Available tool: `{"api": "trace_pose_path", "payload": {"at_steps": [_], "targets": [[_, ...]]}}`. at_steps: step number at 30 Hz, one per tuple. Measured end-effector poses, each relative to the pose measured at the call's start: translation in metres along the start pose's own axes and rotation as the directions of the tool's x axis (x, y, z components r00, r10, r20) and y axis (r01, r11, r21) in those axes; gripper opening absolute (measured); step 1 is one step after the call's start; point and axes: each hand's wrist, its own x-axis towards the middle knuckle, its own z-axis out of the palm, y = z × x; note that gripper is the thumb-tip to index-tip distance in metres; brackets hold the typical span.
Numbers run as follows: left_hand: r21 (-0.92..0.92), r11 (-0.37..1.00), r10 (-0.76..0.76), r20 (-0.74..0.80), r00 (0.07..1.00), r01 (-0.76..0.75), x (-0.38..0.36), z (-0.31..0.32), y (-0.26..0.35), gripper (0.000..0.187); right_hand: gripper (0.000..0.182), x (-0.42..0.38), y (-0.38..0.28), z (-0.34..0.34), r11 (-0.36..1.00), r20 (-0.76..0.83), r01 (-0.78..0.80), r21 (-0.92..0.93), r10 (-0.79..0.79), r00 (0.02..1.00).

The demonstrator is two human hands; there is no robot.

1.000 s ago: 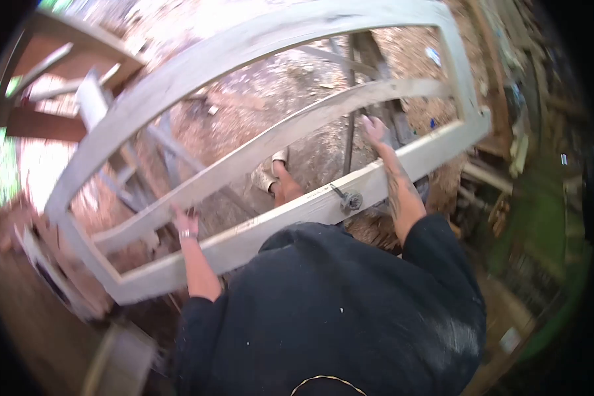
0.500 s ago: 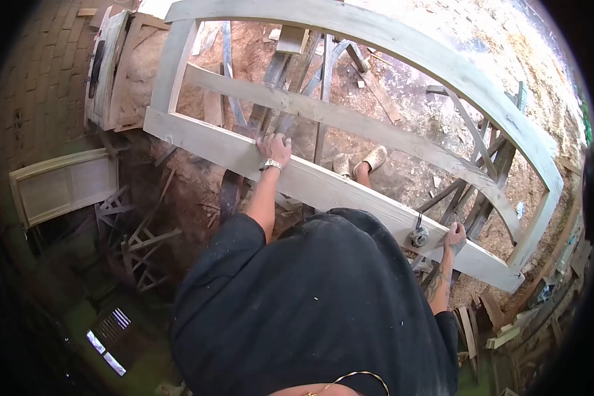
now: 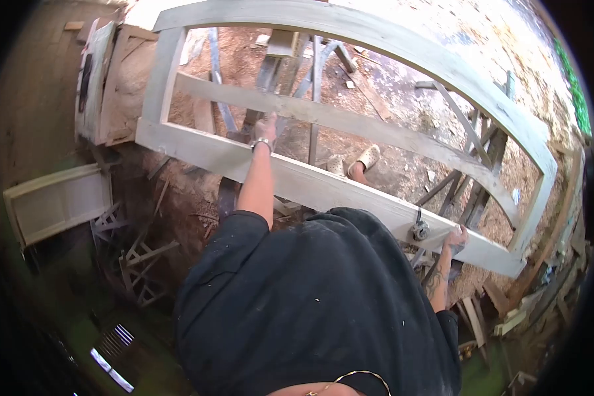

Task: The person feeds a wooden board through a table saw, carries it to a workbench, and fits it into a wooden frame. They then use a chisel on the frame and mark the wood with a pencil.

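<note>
A large pale wooden frame point(image 3: 350, 188) lies across trestles in front of me, with a long middle slat point(image 3: 350, 122) between its outer rails. Over the near rail reaches my left hand point(image 3: 264, 129), beside the middle slat; its fingers are blurred, so its grip is unclear. Farther right, my right hand point(image 3: 455, 239) is closed on the near rail, fingers over its top edge. Just left of that hand, a small grey round object point(image 3: 420, 230) with a dark loop sits against the rail's face.
Trestle legs point(image 3: 315, 79) stand under the frame on a shaving-covered floor. A pale panel point(image 3: 63, 201) and a wooden box-like piece point(image 3: 105, 86) are at the left. Scrap wood point(image 3: 472, 320) lies at the lower right. My feet in light clogs point(image 3: 368, 157) show below the frame.
My left hand has moved up and forward from the near rail toward the middle slat. My right hand stays at the near rail. The frame appears slightly shifted left in view.
</note>
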Motion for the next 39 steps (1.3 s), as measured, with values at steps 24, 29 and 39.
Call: {"api": "trace_pose_path", "payload": {"at_steps": [24,29,39], "targets": [[-0.589,0.728,-0.16,0.35,0.923,0.35,0.052,0.03,0.003,0.036,0.082,-0.06,-0.037,-0.031,0.863,0.221,-0.488,-0.132,0.505,0.834],[-0.338,0.88,-0.234,0.306,0.923,0.335,0.061,0.021,0.005,0.037,0.081,-0.063,-0.011,-0.009,0.897,0.182,-0.417,-0.146,0.439,0.88],[-0.277,0.914,0.322,0.055,0.945,-0.295,-0.053,-0.099,0.0,0.044,0.029,-0.044,-0.049,-0.028,0.987,-0.202,0.069,0.142,-0.04,0.979]]}}
